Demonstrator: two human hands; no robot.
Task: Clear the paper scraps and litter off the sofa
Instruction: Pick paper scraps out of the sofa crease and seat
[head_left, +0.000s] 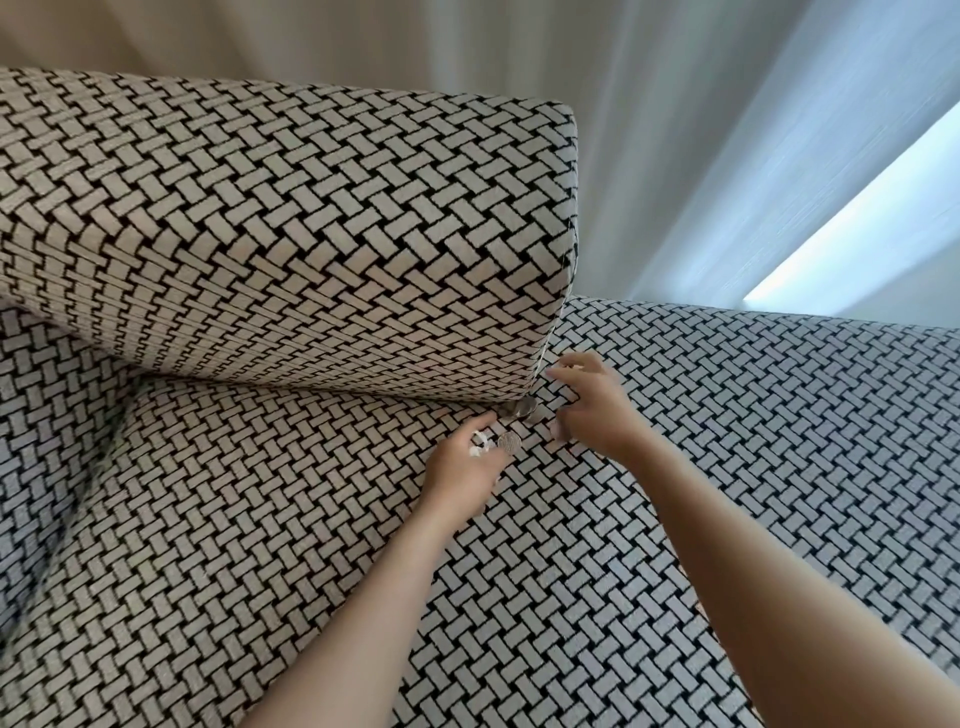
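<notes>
Two bare hands meet on the basket-weave-patterned fabric sofa (260, 519): left hand (467, 467) pinches several white paper scraps (477, 444) and one round silvery coin (509, 442); right hand (592, 410) spread beside two more coins (522, 408).

Black-and-cream basket weave under pale curtains

The sofa (675, 519) and its back cushion (285, 234) share one cover: cream-grey rectangular blocks outlined in black, laid in a herringbone basket-weave; it reads warmer beige on the cushion and cooler grey on the seat. White paper scraps (477, 446) and a silvery grey round piece (509, 442) show at the left hand (465, 467). The curtain (727, 130) is plain, beige turning to bluish white.
</notes>
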